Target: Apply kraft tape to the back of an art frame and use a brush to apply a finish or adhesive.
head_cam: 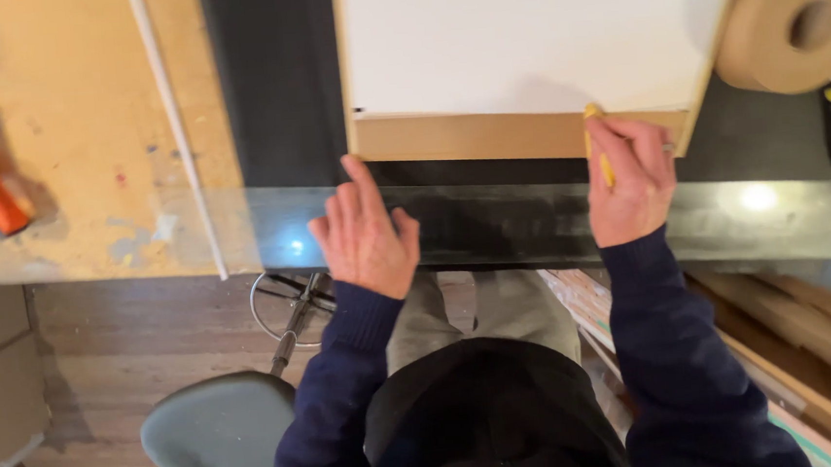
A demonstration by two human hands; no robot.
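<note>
right hand (631, 177) closed around yellow pencil (596, 143), tip at lower edge of white board (528, 35), pencil axis running toward the person. left hand (365, 232) open, holds nothing, fingertips touching brown strip (467, 137), well left of pencil.

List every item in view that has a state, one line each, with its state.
left hand: open, fingers spread, flat on the workbench edge
right hand: closed around a yellow pencil
yellow pencil: gripped, tip at the white board's tan lower strip
white board: lying flat on the dark mat
brown tape roll: lying on its side
stool: unoccupied
</note>
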